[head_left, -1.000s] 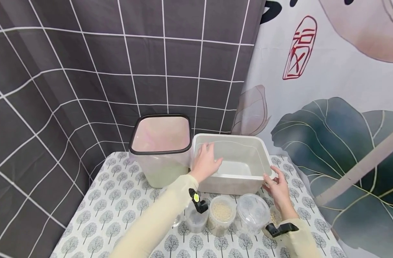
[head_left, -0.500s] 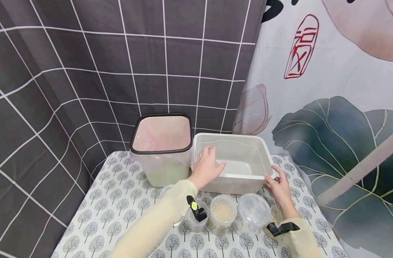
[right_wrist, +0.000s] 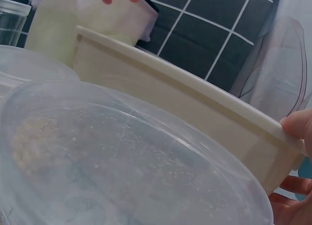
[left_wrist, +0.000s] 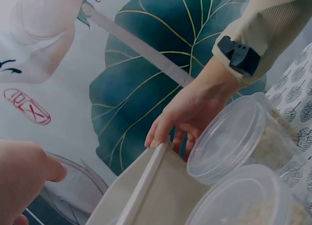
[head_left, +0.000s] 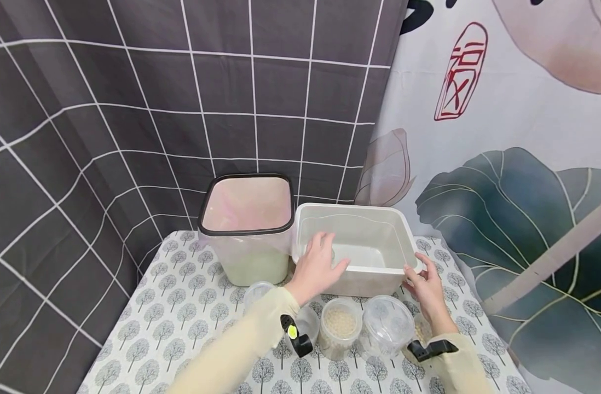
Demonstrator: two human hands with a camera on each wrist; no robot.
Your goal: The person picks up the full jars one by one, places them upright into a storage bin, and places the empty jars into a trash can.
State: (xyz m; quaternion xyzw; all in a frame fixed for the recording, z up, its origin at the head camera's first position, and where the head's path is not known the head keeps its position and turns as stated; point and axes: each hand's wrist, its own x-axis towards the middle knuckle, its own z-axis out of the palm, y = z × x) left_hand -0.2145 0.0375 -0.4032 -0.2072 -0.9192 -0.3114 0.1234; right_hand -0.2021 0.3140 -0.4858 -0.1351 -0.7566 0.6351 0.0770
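Note:
A white rectangular plastic bin [head_left: 364, 283] stands on the table, its inside bare where it shows. My left hand [head_left: 315, 271] is above the bin's front left rim, fingers spread and thumb out, holding nothing. At the front right corner my right hand [head_left: 426, 290] pinches the bin's rim, thumb on the edge and fingers behind the corner. The right wrist view shows that thumb [right_wrist: 297, 125] on the rim. From the left wrist view, the right hand [left_wrist: 190, 108] is at the end of the bin's rim [left_wrist: 146, 181].
A bin with a black rim and a pinkish liner [head_left: 253, 246] stands left of the white bin. In front are several clear plastic jars, among them one with pale contents [head_left: 340, 323] and one with a clear lid [head_left: 388, 323]. A tree-print cloth [head_left: 152, 334] covers the table.
My left hand has drawn back toward the front and slightly right, from inside the white bin's left part to over its front rim. The right hand stays at the corner.

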